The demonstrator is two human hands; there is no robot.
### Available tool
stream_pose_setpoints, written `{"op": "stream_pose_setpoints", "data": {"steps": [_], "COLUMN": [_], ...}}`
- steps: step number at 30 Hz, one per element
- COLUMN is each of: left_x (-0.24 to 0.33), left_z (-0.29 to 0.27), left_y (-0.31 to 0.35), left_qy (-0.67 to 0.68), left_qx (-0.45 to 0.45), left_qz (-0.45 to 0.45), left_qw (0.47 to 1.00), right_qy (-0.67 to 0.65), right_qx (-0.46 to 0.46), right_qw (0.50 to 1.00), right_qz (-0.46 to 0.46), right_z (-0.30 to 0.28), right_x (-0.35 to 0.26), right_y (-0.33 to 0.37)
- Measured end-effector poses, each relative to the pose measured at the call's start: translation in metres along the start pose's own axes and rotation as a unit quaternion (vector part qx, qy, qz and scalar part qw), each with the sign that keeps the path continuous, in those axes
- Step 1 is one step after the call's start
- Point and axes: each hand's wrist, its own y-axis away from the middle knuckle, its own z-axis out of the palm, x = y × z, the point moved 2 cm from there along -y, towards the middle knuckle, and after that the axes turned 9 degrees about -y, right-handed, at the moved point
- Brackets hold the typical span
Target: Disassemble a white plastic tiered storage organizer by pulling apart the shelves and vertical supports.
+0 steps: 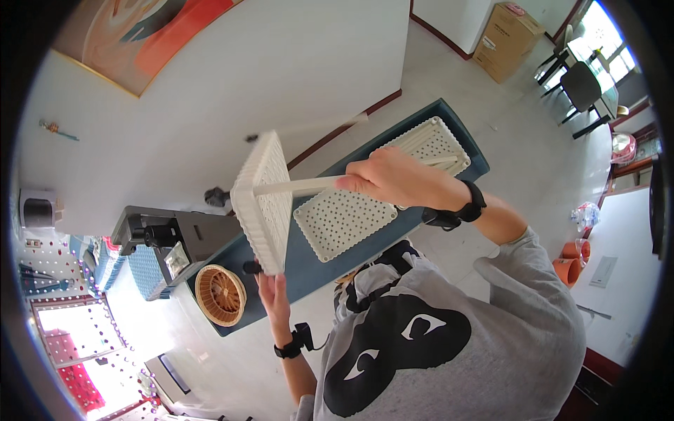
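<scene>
My right hand (390, 179) is closed round a white pole (305, 185) that runs to the raised white shelf tray (263, 203). This tray is held tipped on its side above the table, its ribbed rim towards me. My left hand (274, 298) grips its lower edge, the thumb showing and the other fingers partly hidden. Small black wheel-like pieces (251, 267) show at the tray's corners. Below lies a second white tray (344, 221) with a perforated base. A third perforated tray (439, 140) lies at the far right, partly behind my right hand, with white poles in it.
The trays lie on a long dark blue-green table (309, 270). A round wicker basket (220, 295) stands at its left end, beside a dark cabinet (203, 235). A white wall (281, 63) rises behind. Farther off are a cardboard box (507, 42) and chairs (581, 85).
</scene>
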Motion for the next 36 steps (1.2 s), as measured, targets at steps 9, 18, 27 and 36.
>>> {"op": "stream_pose_setpoints", "data": {"steps": [9, 18, 27, 36], "left_x": [0.062, 0.098, 0.080, 0.084], "left_z": [0.022, 0.045, 0.051, 0.059], "left_y": [-0.010, -0.043, -0.072, -0.087], "left_qy": [-0.204, -0.528, -0.478, -0.463], "left_qx": [0.050, 0.054, -0.105, -0.104], "left_qz": [0.063, 0.236, 0.385, 0.432], "left_qw": [0.976, 0.814, 0.782, 0.767], "right_qy": [0.147, 0.114, -0.285, 0.202], "right_qx": [-0.016, -0.093, -0.286, -0.053], "right_qw": [0.989, 0.987, 0.840, 0.977], "right_qz": [-0.013, 0.072, 0.362, 0.034], "right_z": [0.092, 0.135, 0.141, 0.119], "right_x": [0.043, 0.071, 0.086, 0.070], "right_y": [0.027, 0.065, 0.061, 0.071]}}
